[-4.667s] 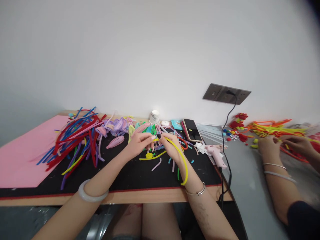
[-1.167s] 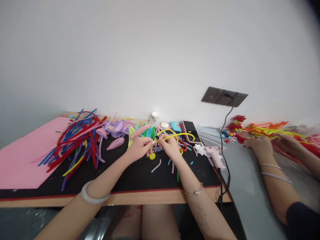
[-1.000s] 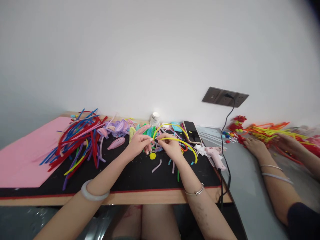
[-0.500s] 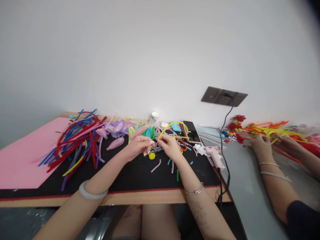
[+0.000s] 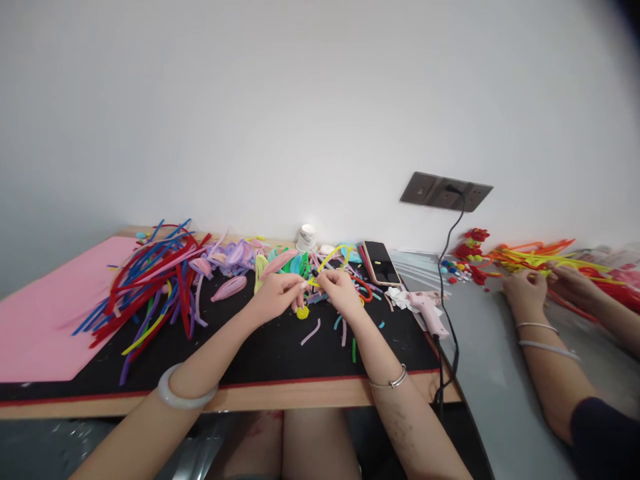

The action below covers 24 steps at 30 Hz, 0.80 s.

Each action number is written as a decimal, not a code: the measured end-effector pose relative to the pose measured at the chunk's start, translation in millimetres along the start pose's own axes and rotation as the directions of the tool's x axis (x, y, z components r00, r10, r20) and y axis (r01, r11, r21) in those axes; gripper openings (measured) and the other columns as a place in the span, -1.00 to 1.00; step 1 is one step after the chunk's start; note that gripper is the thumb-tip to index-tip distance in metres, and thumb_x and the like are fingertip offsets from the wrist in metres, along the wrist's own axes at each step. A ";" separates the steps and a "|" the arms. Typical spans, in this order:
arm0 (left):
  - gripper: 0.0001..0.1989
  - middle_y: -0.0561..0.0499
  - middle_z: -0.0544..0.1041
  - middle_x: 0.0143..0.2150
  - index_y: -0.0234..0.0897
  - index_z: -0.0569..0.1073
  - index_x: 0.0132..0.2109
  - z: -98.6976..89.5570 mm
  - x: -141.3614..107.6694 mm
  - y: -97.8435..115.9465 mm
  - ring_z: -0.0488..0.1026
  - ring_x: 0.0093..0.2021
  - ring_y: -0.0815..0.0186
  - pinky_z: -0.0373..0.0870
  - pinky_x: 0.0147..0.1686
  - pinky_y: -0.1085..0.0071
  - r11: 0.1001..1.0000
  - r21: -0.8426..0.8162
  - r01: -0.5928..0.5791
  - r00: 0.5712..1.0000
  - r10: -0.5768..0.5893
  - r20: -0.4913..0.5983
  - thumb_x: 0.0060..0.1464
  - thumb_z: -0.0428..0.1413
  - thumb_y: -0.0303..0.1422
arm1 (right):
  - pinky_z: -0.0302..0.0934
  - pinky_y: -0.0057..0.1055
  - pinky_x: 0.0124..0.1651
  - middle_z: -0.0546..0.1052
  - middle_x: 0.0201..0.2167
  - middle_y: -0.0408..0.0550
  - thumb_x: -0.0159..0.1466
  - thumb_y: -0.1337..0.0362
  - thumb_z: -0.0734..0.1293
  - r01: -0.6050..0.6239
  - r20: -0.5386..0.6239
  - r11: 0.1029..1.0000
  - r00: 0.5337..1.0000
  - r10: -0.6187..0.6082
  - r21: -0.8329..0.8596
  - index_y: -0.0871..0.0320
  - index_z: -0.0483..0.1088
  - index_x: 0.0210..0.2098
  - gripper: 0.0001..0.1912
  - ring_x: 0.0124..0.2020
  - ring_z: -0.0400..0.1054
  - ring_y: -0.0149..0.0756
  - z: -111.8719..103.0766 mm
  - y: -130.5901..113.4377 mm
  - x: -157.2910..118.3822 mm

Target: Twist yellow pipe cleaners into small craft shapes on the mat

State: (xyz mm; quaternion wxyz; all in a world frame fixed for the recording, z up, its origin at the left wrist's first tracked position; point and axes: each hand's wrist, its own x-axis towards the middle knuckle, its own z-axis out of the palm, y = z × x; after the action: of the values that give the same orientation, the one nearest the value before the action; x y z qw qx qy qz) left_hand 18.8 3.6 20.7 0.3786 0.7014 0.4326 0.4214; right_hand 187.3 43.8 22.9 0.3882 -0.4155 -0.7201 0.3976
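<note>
Close together above the black mat, my left hand and my right hand pinch a yellow pipe cleaner between their fingertips. A loop of yellow pipe cleaner rises behind my right hand. By the fingertips shows a small black piece, whose kind is too small to tell. Just below my left fingers lies a round yellow coil. Pastel and green pipe cleaner bundles sit behind both hands, partly hidden by them.
At left lie red, blue and purple pipe cleaners beside a pink sheet. A paper cup, phone and pink glue gun with its cord stand behind and right. Another person's hands work at the grey table, far right.
The yellow arch behind my right hand has shrunk and lowered, and a yellow stretch now shows between my fingertips. The black piece sits slightly higher. The view has shifted a little.
</note>
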 end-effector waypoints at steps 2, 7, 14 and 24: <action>-0.74 0.05 0.46 -0.59 -0.37 0.39 -0.42 -4.2 1.9 -0.3 0.35 -0.66 0.47 0.29 -0.60 0.54 0.995 -0.090 0.050 0.998 -0.053 -0.032 0.10 0.00 -0.27 | -0.05 -0.53 -0.56 0.28 -0.74 -0.20 0.16 0.24 0.17 0.014 0.039 1.000 0.999 -0.015 0.019 0.21 0.21 -0.71 -0.65 -0.68 0.05 -0.52 -6.2 -2.5 -0.3; -0.75 0.07 0.44 -0.63 -0.40 0.42 -0.35 -12.5 5.4 -6.3 0.32 -0.68 0.49 0.25 -0.64 0.58 0.932 -0.331 0.149 0.988 -0.155 0.010 0.02 0.07 -0.24 | -0.04 -0.59 -0.60 0.45 -0.66 -0.16 0.13 0.29 0.22 -0.117 0.342 0.978 0.938 0.052 0.171 0.24 0.35 -0.44 -0.86 -0.71 0.12 -0.54 -14.9 -4.5 -4.1; -0.74 0.08 0.40 -0.69 -0.41 0.43 -0.38 -12.3 3.4 -9.2 0.25 -0.73 0.53 0.15 -0.73 0.62 0.794 -0.529 0.300 0.951 -0.201 0.237 -0.02 0.15 -0.24 | 0.16 -0.55 -0.47 0.45 -0.52 -0.17 -0.01 0.26 0.41 -0.019 0.226 0.926 0.971 -0.072 0.376 0.19 0.34 -0.22 -0.64 -0.57 0.28 -0.49 -1.6 -3.3 -4.7; -0.74 0.08 0.37 -0.73 -0.42 0.42 -0.41 -7.7 1.3 -1.4 0.21 -0.76 0.54 0.05 -0.77 0.63 0.747 -0.552 0.371 0.923 -0.235 0.303 -0.03 0.16 -0.25 | -0.07 -0.55 -0.61 0.22 -0.69 -0.27 -0.01 0.11 0.41 -0.002 0.138 0.924 0.989 -0.055 0.382 0.18 0.23 -0.54 -0.67 -0.67 0.04 -0.53 2.2 -3.9 -7.3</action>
State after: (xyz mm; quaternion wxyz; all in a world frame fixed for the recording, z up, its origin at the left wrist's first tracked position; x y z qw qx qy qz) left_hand 11.7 6.6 22.6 0.6886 0.5061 0.3422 0.3906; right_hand 186.8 35.2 23.9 0.4130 -0.2924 -0.6611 0.5540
